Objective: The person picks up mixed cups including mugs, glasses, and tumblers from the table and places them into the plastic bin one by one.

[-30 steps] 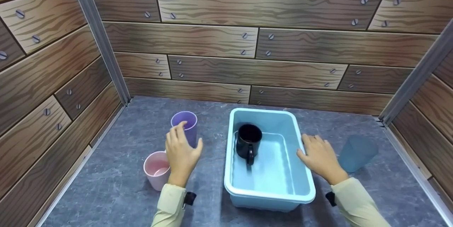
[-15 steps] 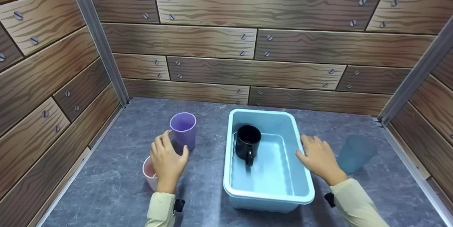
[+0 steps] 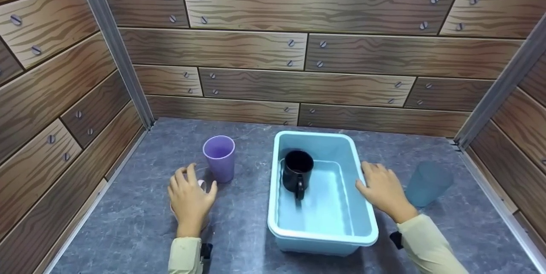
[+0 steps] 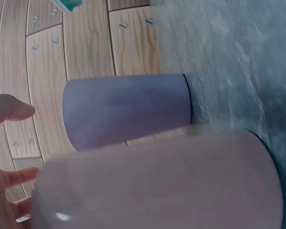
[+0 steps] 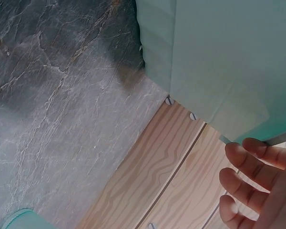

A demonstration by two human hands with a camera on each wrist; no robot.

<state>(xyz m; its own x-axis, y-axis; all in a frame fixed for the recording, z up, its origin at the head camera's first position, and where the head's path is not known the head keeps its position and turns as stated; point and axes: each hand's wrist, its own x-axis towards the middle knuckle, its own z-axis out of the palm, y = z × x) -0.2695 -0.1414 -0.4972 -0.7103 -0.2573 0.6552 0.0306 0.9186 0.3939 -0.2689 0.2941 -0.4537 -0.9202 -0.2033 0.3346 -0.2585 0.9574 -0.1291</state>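
My left hand [image 3: 190, 199] hovers over the pink cup [image 4: 162, 186], fingers spread and loosely bent around its rim. In the head view the hand hides most of that cup, and only a bit of rim shows. Just behind it stands the purple cup [image 3: 222, 165], upright on the table. My right hand [image 3: 382, 189] rests at the right rim of the light blue tub [image 3: 322, 238], fingers relaxed, fingertips right at the edge in the right wrist view. Inside the tub, toward the left wall, sits a black mug [image 3: 296, 176] with its handle toward me.
A translucent blue cup [image 3: 428, 184] is on the table to the right, beyond my right wrist. Wood-patterned panels [image 3: 251, 48] close off the back and both sides of the grey marbled table [image 3: 140, 218].
My left hand has drawn back from beside the purple cup and moved left over the pink cup. The right hand stays at the tub's rim.
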